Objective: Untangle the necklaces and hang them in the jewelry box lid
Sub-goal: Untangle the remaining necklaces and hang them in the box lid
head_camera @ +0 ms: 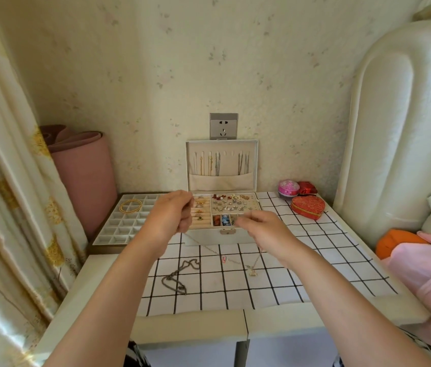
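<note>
The white jewelry box [203,238] stands open at the back of the table. Its upright lid [255,165] has several chains hanging above a fabric pocket. My left hand [172,215] and my right hand [262,229] are raised in front of the box, and each pinches an end of a thin silver necklace [255,262]. That necklace sags to the checked cloth, where a square pendant [252,272] and a small pink charm [224,259] lie. A dark chain [180,274] lies in a loose tangle on the cloth, left of the pendant.
A divided tray [119,229] with a gold necklace [130,206] sits left of the box. At the right back are a red heart-shaped box [307,207], a pink ball box [288,188] and a small red box [307,188]. The checked cloth [315,260] covers the table.
</note>
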Available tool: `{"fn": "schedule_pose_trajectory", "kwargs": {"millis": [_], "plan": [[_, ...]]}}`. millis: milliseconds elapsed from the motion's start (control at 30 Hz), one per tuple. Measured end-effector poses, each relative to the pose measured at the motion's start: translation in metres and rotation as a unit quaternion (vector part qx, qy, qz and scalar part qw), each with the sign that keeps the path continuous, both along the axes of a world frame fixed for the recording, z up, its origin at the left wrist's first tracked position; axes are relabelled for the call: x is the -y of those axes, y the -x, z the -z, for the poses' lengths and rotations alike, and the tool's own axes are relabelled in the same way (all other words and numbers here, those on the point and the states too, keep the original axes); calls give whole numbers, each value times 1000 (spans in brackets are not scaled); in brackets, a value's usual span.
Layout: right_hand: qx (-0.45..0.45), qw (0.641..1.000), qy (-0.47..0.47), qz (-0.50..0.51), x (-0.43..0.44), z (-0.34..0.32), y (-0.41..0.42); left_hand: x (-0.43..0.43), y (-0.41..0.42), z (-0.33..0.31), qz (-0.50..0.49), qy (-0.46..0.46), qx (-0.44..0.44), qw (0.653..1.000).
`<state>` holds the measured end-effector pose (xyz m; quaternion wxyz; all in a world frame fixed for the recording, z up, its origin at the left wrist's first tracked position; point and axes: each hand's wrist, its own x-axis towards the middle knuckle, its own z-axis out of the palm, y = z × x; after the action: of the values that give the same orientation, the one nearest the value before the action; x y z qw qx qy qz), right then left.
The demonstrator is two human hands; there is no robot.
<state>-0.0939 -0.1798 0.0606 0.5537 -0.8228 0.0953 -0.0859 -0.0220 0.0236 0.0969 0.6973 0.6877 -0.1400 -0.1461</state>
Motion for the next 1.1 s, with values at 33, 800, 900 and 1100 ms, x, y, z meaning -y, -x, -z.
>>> {"fn": "schedule_pose_trajectory", "kwargs": {"millis": [33,800,900,1100], "plan": [[21,999,24,-3,-1,-3,0,-1,1,1,12,-63,16,998],[148,980,94,-93,-23,-29,-7,20,19,12,136,-123,63,981],[111,985,101,-85,-19,-22,-9,16,14,9,126,27,-1,992],[-16,983,135,-121,-16,-6,-13,7,12,0,45,119,4,992]]}}
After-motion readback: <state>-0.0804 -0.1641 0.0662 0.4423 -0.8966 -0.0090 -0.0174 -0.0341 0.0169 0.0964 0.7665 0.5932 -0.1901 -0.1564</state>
